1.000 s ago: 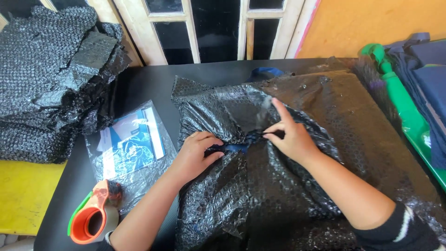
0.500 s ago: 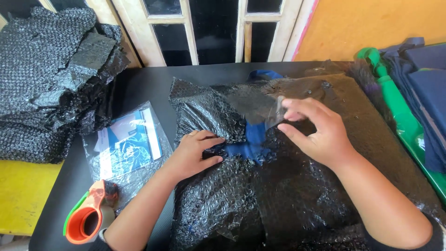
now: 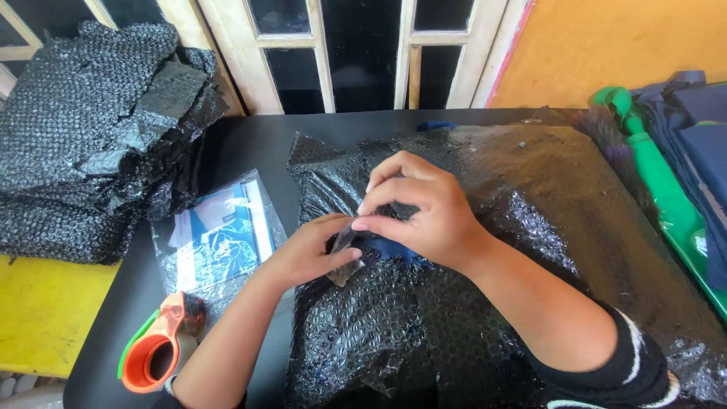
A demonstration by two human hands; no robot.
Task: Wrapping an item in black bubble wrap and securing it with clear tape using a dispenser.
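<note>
Black bubble-wrap parcel (image 3: 485, 303) — lies flat on the black table (image 3: 250, 144), filling most of its middle and right part, its far edge near the table's back edge by the window frame (image 3: 318, 53). Blue cloth (image 3: 394, 250) shows through a gap at the seam where two flaps of wrap meet.

Left hand (image 3: 307, 254): fingers curled, thumb and forefinger pinching a small strip of clear tape or film at the seam. Right hand (image 3: 420, 212): arched over the same spot, fingertips pressed together on the strip's other end. The hands touch each other at the seam.

Step, as judged: closing the wrap over the cloth, fixing the overlap at the parcel's centre. The next move calls for the flaps to be held taut and overlapped so the blue gap is covered, with the strip pressed flat across the join; loose wrap would let it spring open.

Orientation: the parcel's long axis seems to run from the table's near edge toward the back edge, slightly skewed right; near end is cut off by the frame, so not certain. The seam crosses it roughly left to right.

Around: orange and green tape dispenser (image 3: 151, 356) at the near-left corner; clear bag with printed blue card (image 3: 219, 235) just left of the parcel; stack of black bubble wrap (image 3: 83, 136) beyond the left edge; green bag (image 3: 659, 189) at right.
</note>
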